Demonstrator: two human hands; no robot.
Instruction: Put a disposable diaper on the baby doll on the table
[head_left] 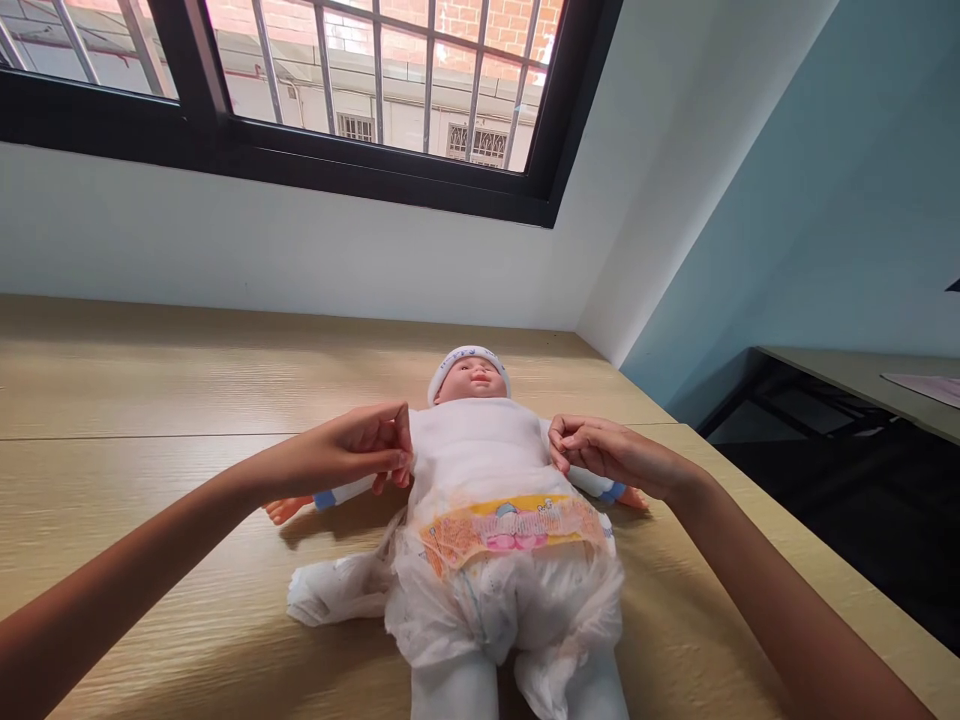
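A baby doll (470, 378) lies on its back on a light wooden table (150, 380), wearing a white headband, a white top (480, 460) and a loose white diaper (502, 600) with a yellow and orange printed waistband. My left hand (352, 450) pinches the top's edge at the doll's side. On the opposite side, my right hand (600, 455) pinches the other edge of the top. A crumpled white diaper flap (334, 590) spreads out on the table at the image's left. The doll's lower legs run out of view.
The table's right edge (787, 560) drops to a dark floor, and a second table (847, 385) stands beyond it. A wall and a barred black-framed window (352, 110) rise behind the far table edge.
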